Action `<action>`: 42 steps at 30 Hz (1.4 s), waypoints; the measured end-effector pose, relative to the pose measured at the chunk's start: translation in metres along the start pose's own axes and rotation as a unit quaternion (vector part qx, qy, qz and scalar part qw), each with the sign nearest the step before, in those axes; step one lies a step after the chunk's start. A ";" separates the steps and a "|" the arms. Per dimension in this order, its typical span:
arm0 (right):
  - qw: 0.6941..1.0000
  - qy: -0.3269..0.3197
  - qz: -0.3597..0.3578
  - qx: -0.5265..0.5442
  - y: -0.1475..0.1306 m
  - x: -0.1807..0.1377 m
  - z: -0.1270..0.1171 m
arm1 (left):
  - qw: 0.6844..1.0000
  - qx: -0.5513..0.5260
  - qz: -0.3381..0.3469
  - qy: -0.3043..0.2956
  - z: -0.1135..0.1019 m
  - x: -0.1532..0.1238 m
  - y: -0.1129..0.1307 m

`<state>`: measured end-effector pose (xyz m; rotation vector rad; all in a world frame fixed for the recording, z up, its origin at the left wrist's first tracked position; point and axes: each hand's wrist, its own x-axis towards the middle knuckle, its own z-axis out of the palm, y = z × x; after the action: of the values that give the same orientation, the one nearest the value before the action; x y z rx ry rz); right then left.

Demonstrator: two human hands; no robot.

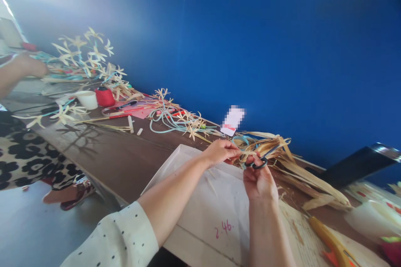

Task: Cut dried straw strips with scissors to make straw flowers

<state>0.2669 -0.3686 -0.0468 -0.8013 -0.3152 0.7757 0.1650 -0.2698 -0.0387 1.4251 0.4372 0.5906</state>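
My left hand (222, 152) pinches one end of a thin pale strip (248, 153) that looks like dried corn husk. Close beside it, my right hand (259, 181) has its fingers in the dark handle loops of a pair of scissors (260, 163). The scissor blades are hard to make out against the husk behind them. Just beyond both hands lies a heap of dried husks (300, 171), brown and cream. Under my forearms is a white board (200, 200) with pink handwriting on it.
Left along the table (115, 154) are husk flowers (94, 52) on blue stems, a red thread spool (105, 96), a white cup (87, 100) and a bundle of pale blue cords (166, 123). On the right are a yellow-handled tool (328, 238) and a black cylinder (360, 167). Another person's hand (31, 65) is far left.
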 end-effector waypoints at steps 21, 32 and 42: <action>1.000 0.006 -0.008 0.013 0.003 0.000 -0.002 | 0.887 0.335 0.294 0.121 0.005 -0.007 0.002; 0.994 0.035 -0.055 -0.082 0.011 -0.002 0.001 | 0.699 0.594 0.385 0.105 0.011 -0.018 0.009; 0.983 0.076 -0.088 -0.146 0.014 -0.003 0.003 | 0.722 0.589 0.341 0.122 0.013 -0.017 0.006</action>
<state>0.2568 -0.3628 -0.0553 -1.0863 -0.3624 0.5053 0.1591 -0.2897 -0.0328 2.8241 0.5118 1.2184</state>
